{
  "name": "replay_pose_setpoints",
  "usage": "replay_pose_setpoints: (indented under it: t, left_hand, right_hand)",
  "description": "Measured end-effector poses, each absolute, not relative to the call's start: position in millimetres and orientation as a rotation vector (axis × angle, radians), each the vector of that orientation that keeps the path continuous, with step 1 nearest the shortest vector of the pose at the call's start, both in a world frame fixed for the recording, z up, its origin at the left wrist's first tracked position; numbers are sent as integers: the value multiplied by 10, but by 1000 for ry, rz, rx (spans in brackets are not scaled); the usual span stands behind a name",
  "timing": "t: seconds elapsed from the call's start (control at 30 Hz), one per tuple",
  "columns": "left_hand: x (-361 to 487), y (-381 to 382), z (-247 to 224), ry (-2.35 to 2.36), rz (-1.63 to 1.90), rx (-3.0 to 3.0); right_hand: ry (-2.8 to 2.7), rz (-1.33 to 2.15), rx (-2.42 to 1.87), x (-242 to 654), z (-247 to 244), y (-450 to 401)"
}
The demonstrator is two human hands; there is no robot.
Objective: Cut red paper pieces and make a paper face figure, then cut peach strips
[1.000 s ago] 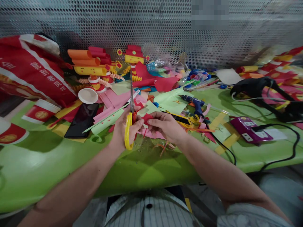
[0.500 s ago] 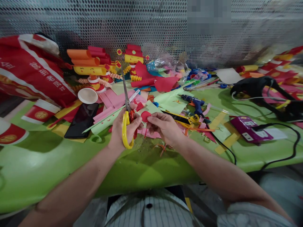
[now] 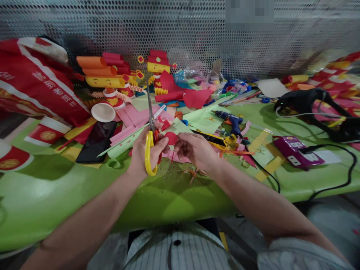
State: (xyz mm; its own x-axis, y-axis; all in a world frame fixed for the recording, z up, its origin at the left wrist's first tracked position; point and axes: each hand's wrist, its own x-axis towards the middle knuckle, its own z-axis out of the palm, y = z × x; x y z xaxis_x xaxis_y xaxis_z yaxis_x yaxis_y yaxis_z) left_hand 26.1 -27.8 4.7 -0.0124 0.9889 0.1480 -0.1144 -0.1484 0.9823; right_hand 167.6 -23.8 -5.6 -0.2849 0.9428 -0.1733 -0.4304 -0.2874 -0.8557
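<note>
Scissors [image 3: 147, 153] with yellow-and-red handles are in my left hand [image 3: 138, 153], their blades pointing away from me, up toward the paper figures. The same hand's thumb and fingertips pinch a small round piece of red paper [image 3: 171, 138] at its left edge. My right hand [image 3: 195, 150] has its fingers curled together at the paper's right edge, partly hiding it. Both hands are just above the near middle of the green table [image 3: 84, 198]. Beneath them lie pink paper and orange scraps [image 3: 192, 173].
Left of my hands are a phone [image 3: 97, 142], a tipped paper cup [image 3: 103, 111] and a red bag [image 3: 45, 82]. A blue glue gun [image 3: 231, 120], a yellow cutter [image 3: 212, 139] and a purple power box [image 3: 297, 151] with its cable lie right. Paper figures [image 3: 158, 65] stand behind.
The hands stay nearly in place. My right fingertips have slid back slightly at the red paper's right edge, and more of the round piece shows. The view has shifted a little.
</note>
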Motion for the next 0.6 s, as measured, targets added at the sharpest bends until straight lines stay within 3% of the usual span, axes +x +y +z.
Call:
replay_pose_setpoints:
  t: [0.6]
  left_hand:
    - [281,-319,88,1019,1409,1297]
  right_hand:
    - [-994,1530,-846,1586,-67,-312]
